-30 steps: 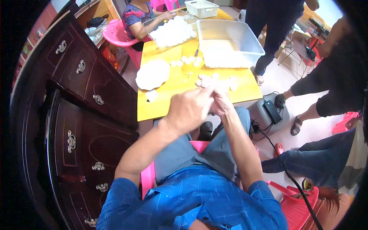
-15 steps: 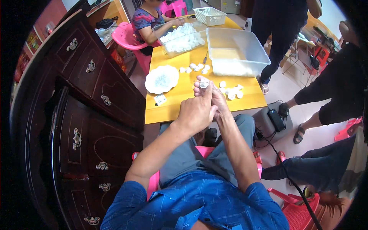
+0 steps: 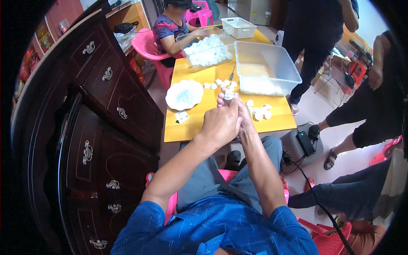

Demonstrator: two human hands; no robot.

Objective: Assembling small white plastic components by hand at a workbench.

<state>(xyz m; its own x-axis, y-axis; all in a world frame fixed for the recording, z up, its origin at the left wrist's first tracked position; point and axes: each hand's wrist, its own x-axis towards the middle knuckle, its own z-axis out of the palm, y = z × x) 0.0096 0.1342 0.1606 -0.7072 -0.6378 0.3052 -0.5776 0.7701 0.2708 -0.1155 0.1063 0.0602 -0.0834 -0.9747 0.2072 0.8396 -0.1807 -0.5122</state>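
Observation:
Over the near half of the yellow table [image 3: 199, 127], my two hands meet around a small white round plastic part [image 3: 228, 94]. My right hand [image 3: 244, 117] holds it at the fingertips, its fingers curled behind the part. Across it lies my left hand [image 3: 217, 124], closed, with a finger reaching up to the part's lower edge; the grip is partly hidden. Similar white parts [image 3: 260, 112] lie in a loose group right of my hands. More white parts [image 3: 219, 83] sit beyond, beside a thin dark tool [image 3: 232, 73].
A white scalloped plate [image 3: 171, 97] with small clear pieces and a little white card [image 3: 181, 117] are at left. Behind stand a bin of white parts [image 3: 208, 53], a clear bin [image 3: 272, 87] and a white basket [image 3: 238, 29]. A co-worker [image 3: 172, 29] sits far left; a dark cabinet [image 3: 114, 140] flanks me.
The view has shifted slightly, so the table sits a little lower and further right. My hands keep the same hold on the white part.

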